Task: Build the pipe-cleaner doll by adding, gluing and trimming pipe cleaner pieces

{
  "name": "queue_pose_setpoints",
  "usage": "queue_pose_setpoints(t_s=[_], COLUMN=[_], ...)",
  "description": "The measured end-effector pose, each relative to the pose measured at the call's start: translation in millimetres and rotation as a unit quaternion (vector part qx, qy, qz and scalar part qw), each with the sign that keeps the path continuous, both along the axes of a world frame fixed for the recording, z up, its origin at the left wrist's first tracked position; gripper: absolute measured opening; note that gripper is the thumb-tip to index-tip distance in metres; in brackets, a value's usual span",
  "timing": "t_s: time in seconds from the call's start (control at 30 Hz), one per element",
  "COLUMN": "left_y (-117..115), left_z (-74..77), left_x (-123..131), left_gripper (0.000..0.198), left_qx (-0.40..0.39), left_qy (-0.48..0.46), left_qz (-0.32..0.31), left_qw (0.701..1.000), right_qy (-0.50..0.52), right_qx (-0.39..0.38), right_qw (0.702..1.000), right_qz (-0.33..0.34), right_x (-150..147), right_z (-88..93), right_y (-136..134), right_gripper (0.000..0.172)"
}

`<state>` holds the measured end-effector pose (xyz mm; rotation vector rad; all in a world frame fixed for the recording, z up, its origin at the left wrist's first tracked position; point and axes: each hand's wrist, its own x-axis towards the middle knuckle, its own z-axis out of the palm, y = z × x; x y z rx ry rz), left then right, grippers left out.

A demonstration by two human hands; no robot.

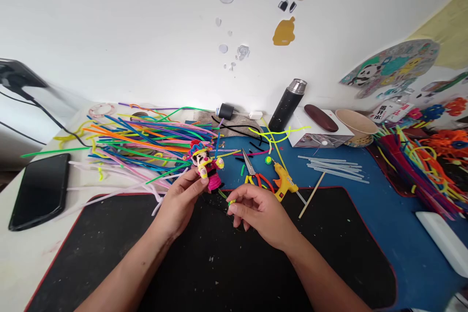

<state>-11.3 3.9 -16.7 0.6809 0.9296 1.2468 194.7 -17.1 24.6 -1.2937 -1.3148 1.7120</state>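
My left hand (188, 196) is closed around a small pipe-cleaner doll (205, 163) with a pink body, a white-and-black face and a red and blue headdress. The doll is upright, above the black desk mat (175, 263). Just to its right, my right hand (252, 207) pinches a small green and yellow pipe-cleaner piece (231, 203) between thumb and fingertips. Its exact shape is partly hidden by the fingers. Beyond the right hand lie pliers with orange handles (260, 179), long-bladed scissors or snips (248, 162), and a yellow glue gun (284, 181) with a green ball (268, 160) near its nozzle.
Loose pipe cleaners (146, 144) spread across the left, beside a black phone (40, 190). A black thermos (288, 105) stands at the back near a white box (314, 131) and a bowl (356, 124). Glue sticks (336, 168) and a wooden stick (312, 195) lie right.
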Motion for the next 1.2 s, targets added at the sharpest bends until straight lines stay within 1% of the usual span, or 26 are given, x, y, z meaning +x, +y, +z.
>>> queue_pose_setpoints(t_s=[0.23, 0.37, 0.53, 0.63, 0.73, 0.83, 1.03, 1.2], left_y=[-0.6, -1.5, -3.1, -3.4, -4.1, -5.5, -6.0, -6.9], left_z=[0.3, 0.2, -0.8, -1.5, -1.3, -0.9, -1.4, -0.2], left_x=[0.6, 0.4, 0.6, 1.1, 0.9, -0.2, -0.3, 0.5], left_gripper=[0.022, 0.025, 0.023, 0.025, 0.029, 0.033, 0.033, 0.035], left_qx=[0.019, 0.024, 0.026, 0.029, 0.035, 0.035, 0.035, 0.047], left_qy=[0.027, 0.041, 0.061, 0.068, 0.07, 0.064, 0.071, 0.073], left_qz=[-0.019, -0.035, -0.045, -0.054, -0.071, -0.091, -0.086, -0.097], left_qw=[0.999, 0.998, 0.997, 0.996, 0.994, 0.993, 0.993, 0.992], right_qy=[-0.009, -0.053, -0.063, -0.072, -0.093, -0.109, -0.149, -0.195], right_qx=[0.04, 0.072, 0.064, 0.062, 0.066, 0.086, 0.115, 0.149], right_qw=[0.999, 0.995, 0.995, 0.995, 0.993, 0.99, 0.982, 0.969], right_qz=[0.026, 0.034, 0.033, 0.023, 0.023, 0.025, 0.031, 0.022], right_x=[1.0, 0.4, -0.1, -0.6, -0.9, -1.0, -2.9, -5.8], right_z=[13.0, 16.2, 20.1, 22.6, 24.1, 24.6, 22.9, 23.7], right_y=[1.5, 1.2, 5.2, 8.5, 10.8, 12.4, 14.5, 14.2], right_gripper=[0.024, 0.018, 0.012, 0.017, 0.022, 0.023, 0.023, 0.024])
